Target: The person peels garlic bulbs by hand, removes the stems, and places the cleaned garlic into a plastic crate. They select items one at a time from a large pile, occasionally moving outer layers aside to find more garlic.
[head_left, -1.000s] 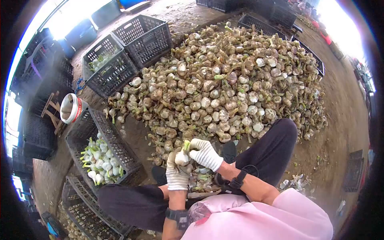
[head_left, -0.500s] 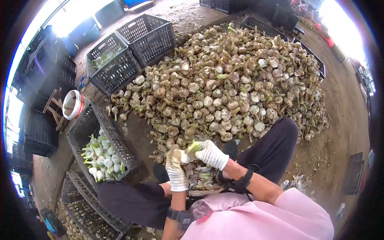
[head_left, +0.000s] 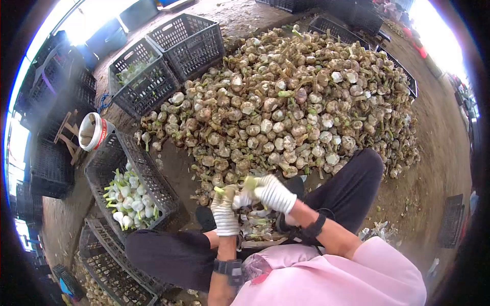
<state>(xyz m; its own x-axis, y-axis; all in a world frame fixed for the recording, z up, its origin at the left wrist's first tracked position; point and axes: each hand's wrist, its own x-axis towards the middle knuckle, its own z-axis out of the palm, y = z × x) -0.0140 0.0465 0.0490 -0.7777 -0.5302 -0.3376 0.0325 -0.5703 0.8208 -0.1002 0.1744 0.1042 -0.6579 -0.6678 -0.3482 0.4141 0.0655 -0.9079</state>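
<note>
My left hand (head_left: 223,210), in a striped white work glove with soiled fingers, is closed around a garlic bulb whose cut green stem (head_left: 219,189) pokes out at the top. Just to the right, my gloved right hand (head_left: 274,194) is closed and smeared by motion. It pinches a pale greenish strip of garlic skin (head_left: 250,182). A blurred whitish patch lies between the two hands, too smeared to make out fully. Below them, shed garlic skins (head_left: 256,225) are piled between my feet.
A big heap of unpeeled garlic (head_left: 286,112) spreads ahead. At left, a black crate (head_left: 153,171) holds cleaned white garlic (head_left: 133,200), with a white bucket (head_left: 93,131) behind it. More crates (head_left: 188,45) stand beyond, and another crate (head_left: 115,260) is near my left knee.
My right hand has moved slightly right and up, away from the left, and is now blurred. A cut green stem now shows above my left hand.
</note>
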